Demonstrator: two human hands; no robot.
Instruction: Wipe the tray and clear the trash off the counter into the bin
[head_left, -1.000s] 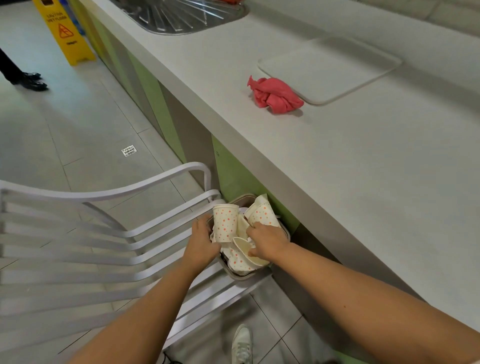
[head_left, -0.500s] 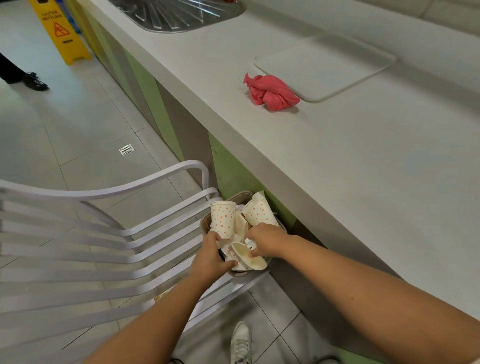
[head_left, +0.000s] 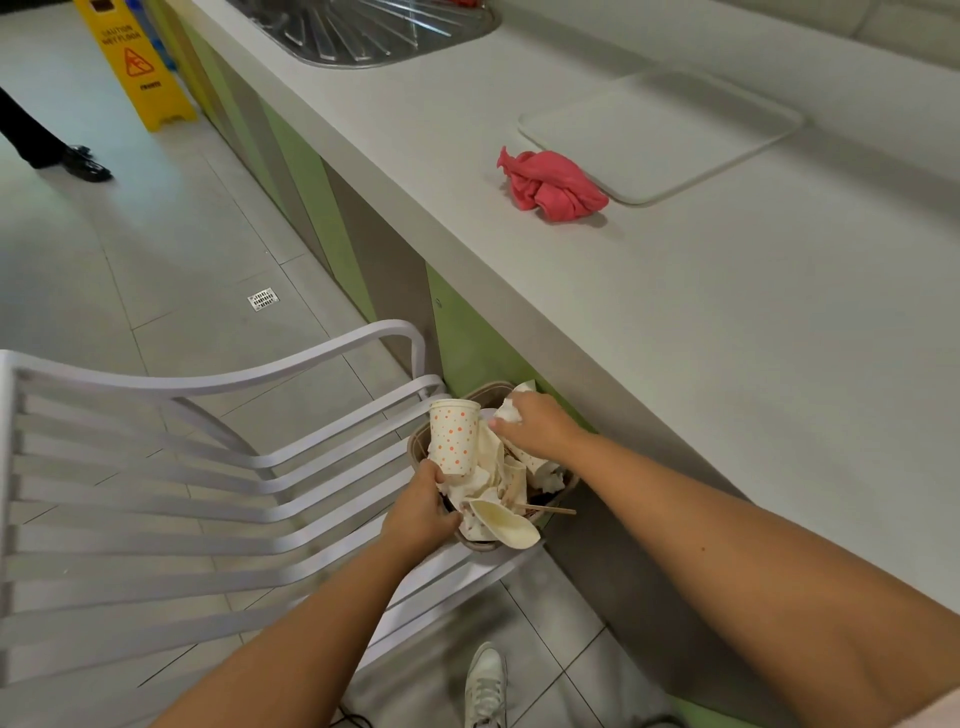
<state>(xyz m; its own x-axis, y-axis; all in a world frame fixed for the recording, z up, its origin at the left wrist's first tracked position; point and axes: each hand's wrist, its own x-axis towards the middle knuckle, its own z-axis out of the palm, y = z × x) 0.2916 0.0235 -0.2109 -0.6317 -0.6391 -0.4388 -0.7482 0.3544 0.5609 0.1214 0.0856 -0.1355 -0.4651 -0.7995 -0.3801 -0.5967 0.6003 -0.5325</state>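
Observation:
A small brown bin (head_left: 415, 451) sits on a white slatted chair below the counter edge, stuffed with dotted paper cups, crumpled napkins, a paper spoon and wooden sticks. My left hand (head_left: 422, 512) grips the bin's near rim, its thumb against an upright dotted cup (head_left: 454, 435). My right hand (head_left: 537, 427) presses down on a crumpled napkin (head_left: 510, 413) at the bin's far side. On the counter lie a pale tray (head_left: 660, 132) and a crumpled pink cloth (head_left: 550, 187) touching the tray's near corner.
The white chair (head_left: 156, 493) fills the lower left. A steel sink drainer (head_left: 363, 31) is set in the counter's far end. A yellow wet-floor sign (head_left: 137, 67) and another person's black shoe (head_left: 85, 163) are on the tiled floor. My own white shoe (head_left: 485, 686) shows below.
My right hand moved from the bin's near side to its far side onto the napkin. My left hand slid back along the rim. The paper spoon now lies uncovered at the front.

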